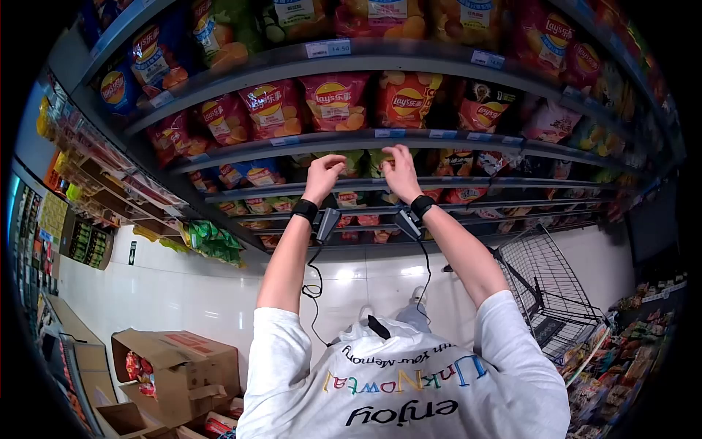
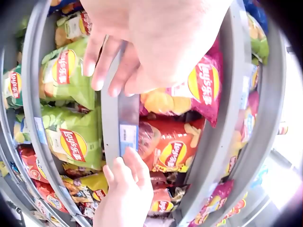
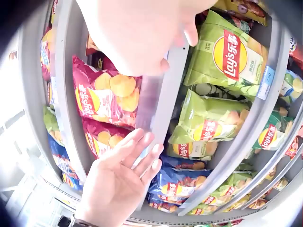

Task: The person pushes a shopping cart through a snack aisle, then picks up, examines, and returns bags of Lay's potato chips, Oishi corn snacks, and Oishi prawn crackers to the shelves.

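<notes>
My left hand (image 1: 325, 177) is raised before a shelf edge (image 1: 351, 137), its fingers loosely bent and holding nothing. Beside it, a short gap away, my right hand (image 1: 399, 174) is held up the same way with nothing in it. Red Lay's chip bags (image 1: 335, 102) stand on the shelf above both hands. Green Lay's bags (image 3: 208, 118) fill the shelf just below that edge, partly hidden behind the fingers in the head view. A blue-and-white price tag (image 2: 128, 136) is on the shelf edge near the right hand's fingertips in the left wrist view.
Shelves of snack bags rise in several tiers ahead. A wire shopping cart (image 1: 545, 285) stands at the right on the white tiled floor. An opened cardboard box (image 1: 179, 373) sits at the lower left. Cables (image 1: 313, 293) hang from the wrist cameras.
</notes>
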